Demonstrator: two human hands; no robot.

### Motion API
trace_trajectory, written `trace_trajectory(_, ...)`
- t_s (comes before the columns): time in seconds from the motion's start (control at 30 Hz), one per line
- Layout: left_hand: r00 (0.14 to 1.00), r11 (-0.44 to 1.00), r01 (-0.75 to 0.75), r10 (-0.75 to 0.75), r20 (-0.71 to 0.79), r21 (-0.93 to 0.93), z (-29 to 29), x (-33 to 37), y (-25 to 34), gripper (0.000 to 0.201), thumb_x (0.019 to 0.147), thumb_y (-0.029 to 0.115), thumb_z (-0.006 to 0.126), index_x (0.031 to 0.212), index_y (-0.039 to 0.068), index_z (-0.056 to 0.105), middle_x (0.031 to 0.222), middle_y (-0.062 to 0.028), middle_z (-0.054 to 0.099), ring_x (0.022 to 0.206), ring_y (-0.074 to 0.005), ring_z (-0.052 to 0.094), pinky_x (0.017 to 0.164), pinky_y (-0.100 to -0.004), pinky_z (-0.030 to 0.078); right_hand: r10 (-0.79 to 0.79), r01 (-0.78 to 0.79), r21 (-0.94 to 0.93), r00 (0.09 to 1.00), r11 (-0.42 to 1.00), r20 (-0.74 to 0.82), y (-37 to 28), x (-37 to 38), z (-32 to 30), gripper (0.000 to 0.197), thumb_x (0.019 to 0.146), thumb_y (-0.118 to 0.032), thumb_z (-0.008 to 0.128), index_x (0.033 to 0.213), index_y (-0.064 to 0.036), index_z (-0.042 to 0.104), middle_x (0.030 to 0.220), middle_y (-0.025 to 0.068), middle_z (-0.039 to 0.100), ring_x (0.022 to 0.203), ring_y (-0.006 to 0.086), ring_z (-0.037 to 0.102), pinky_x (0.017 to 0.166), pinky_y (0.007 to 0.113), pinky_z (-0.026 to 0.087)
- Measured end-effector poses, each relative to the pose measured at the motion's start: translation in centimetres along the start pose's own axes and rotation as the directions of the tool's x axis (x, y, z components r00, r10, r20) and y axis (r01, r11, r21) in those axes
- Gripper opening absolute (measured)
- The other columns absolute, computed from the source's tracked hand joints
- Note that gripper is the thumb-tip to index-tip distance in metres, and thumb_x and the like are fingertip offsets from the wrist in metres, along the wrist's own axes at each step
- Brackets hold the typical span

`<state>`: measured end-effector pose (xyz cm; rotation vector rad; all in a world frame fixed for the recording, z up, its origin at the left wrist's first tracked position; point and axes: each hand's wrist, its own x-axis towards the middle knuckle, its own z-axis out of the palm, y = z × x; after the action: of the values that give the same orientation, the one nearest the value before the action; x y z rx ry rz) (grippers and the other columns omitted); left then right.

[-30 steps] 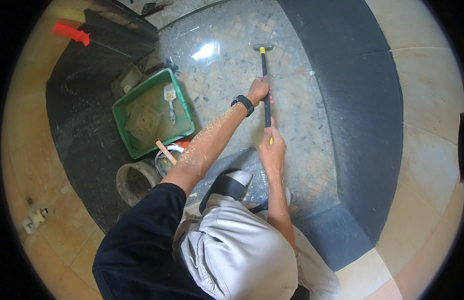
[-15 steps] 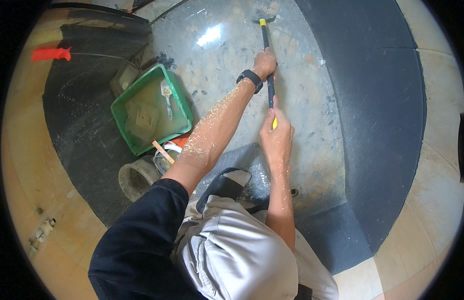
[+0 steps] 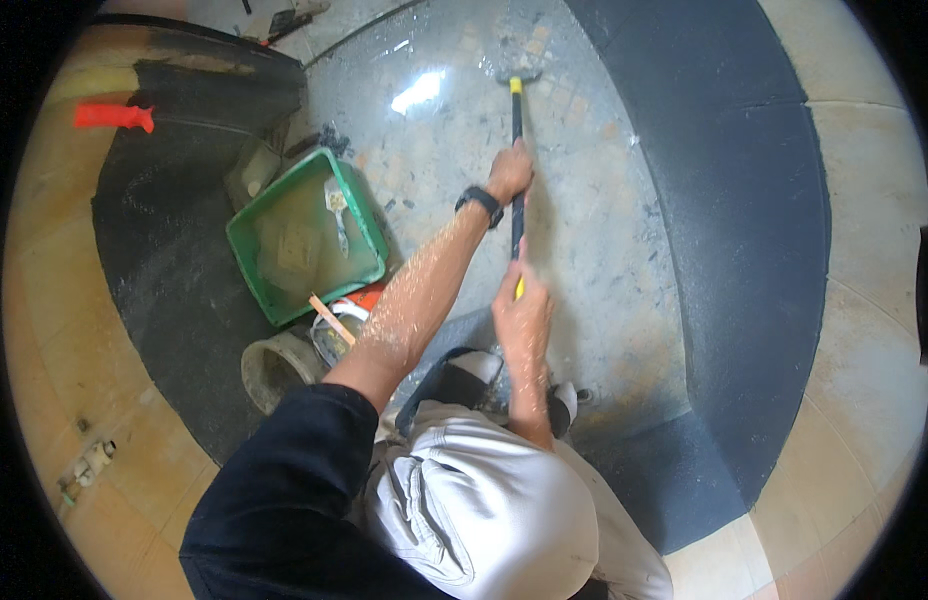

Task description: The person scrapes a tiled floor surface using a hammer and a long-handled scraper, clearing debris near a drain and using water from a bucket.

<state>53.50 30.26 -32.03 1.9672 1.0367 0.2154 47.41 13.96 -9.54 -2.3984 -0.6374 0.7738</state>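
Both my hands grip a long-handled scraper, which has a black shaft, yellow ends and a wide, thin dark head resting on the wet grey floor. My left hand, with a dark wristband behind it, is wrapped round the middle of the shaft. Closer to my body, my right hand closes round the yellow end, its finger stretched along the handle. Pale specks cover both forearms. Murky water stands in a green tub left of my left forearm, with a paintbrush lying in it.
A grey bucket and a smaller container with a wooden stick stand beside the tub. Dark-coated walls curve up on both sides, with beige tiles beyond. An orange-red strip is on the left wall. Tools lie at the far left.
Both hands have drawn the scraper back toward my body and slightly left. Its head now sits nearer. A dark shape by my feet has shifted.
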Motion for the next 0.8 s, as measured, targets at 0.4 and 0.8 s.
trace_trajectory(0.4,0.994,0.993,0.114,-0.113,0.011,-0.037,-3.2,1.3,-3.4,0.030,0.093,0.020,0.065,0.101,-0.009,0.062,0.084,-0.0283,0.071,0.079,-0.0456,0.073,0.072,-0.0521,0.060,0.004,-0.005,0.023,0.999,1.000,0.044,-2.7,-2.1,2.2,0.044,0.106,-0.020,0.050,0.145,-0.0030,0.060,0.106,0.0345,0.070,0.105,0.0526,0.065,0.087,0.057,0.053)
trace_trajectory(0.8,0.842,0.717,0.537,-0.418,0.342,-0.445,-4.2,-4.0,0.1,0.046,0.111,0.038,0.042,0.116,-0.007,0.054,0.080,-0.0228,0.070,0.062,-0.0357,0.072,0.058,-0.0486,0.061,0.143,-0.141,-0.056,0.989,0.988,0.028,3.6,-4.6,4.3,0.046,0.108,-0.039,0.052,0.104,0.0045,0.067,0.089,0.0342,0.070,0.089,0.0554,0.067,0.077,0.061,0.050)
